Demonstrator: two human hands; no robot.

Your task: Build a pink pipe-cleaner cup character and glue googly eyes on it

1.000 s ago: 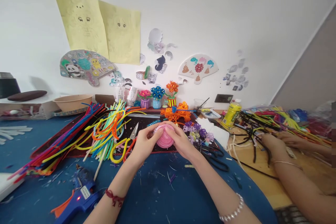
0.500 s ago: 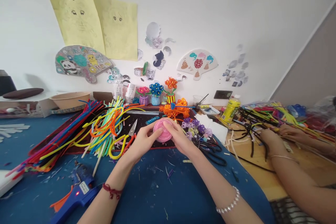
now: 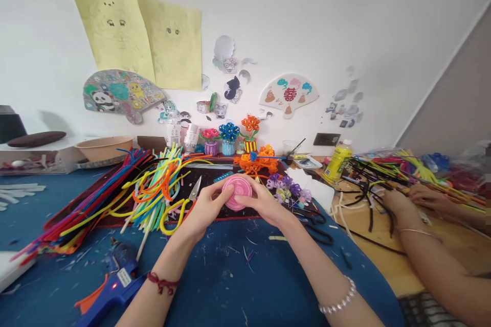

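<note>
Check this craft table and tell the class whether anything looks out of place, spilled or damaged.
Yes. Snipped scraps lie scattered across the blue mat, like a spill of trimmings. The blue glue gun also looks oddly placed: it lies down at the mat's front edge with its red light lit, close to the pipe cleaners.

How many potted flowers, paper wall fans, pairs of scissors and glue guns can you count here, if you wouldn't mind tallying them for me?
Potted pipe-cleaner flowers: 3
Paper fans: 2
Scissors: 2
Hot glue gun: 1
Total: 8
</note>
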